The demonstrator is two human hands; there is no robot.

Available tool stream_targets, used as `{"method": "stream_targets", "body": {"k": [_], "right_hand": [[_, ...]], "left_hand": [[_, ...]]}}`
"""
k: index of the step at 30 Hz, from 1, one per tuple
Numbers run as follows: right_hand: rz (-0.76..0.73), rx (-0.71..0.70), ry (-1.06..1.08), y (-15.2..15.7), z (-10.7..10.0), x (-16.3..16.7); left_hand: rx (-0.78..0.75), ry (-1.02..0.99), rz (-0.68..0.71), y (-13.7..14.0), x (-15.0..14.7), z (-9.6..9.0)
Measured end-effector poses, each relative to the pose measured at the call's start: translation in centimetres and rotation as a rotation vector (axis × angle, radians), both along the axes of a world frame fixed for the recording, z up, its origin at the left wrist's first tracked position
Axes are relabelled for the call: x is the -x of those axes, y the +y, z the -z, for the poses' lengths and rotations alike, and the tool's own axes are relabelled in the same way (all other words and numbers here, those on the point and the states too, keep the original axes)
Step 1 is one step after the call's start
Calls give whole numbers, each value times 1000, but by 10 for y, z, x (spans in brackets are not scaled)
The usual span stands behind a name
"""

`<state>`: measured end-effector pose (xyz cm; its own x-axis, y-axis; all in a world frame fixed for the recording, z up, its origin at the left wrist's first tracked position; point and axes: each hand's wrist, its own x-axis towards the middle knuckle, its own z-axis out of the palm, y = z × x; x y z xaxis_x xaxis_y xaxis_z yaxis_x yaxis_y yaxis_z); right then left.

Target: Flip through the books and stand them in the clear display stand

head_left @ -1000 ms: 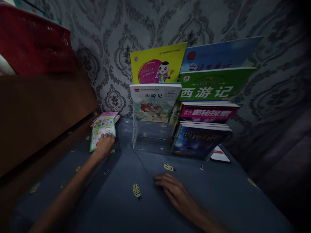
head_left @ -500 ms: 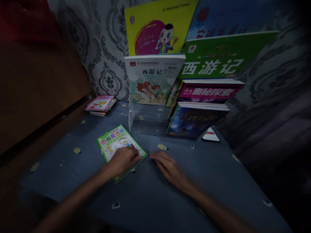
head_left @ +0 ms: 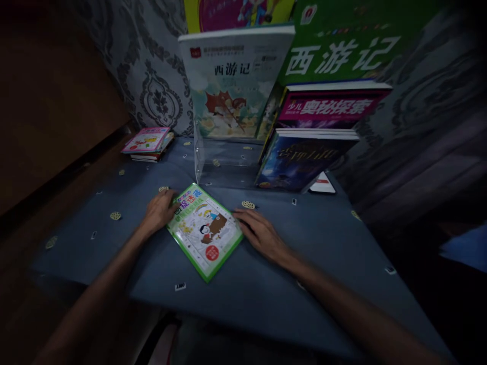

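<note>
Steadying the green-bordered book, laid flat between the unclenched right hand at one corner and the left hand, whose grip cannot be determined, at the opposite edge, is best achieved by light, even pressure.

Ornate, dark-figured wallpaper is seen at the back, a brown panel is set at far left, and at right a phone is partly hidden.

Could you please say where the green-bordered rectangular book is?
In the head view, the green-bordered rectangular book lies left of centre, between the left hand and right hand.
</note>
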<state>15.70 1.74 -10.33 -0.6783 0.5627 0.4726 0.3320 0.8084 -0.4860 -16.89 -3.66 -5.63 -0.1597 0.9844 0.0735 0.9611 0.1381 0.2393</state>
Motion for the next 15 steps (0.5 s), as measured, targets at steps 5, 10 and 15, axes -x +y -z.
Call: {"method": "stream_targets", "body": {"k": [5,10,15], "right_hand": [[11,-60,-93,1,7,-13],[45,-86,-167,0,13,-26],[7,-63,-147,2,11,-30]], "left_hand": [[70,-425,-10,9,-11,2],[144,-629,-32,15,-19,-2],[140,-885,-28,14,-28,-19]]}}
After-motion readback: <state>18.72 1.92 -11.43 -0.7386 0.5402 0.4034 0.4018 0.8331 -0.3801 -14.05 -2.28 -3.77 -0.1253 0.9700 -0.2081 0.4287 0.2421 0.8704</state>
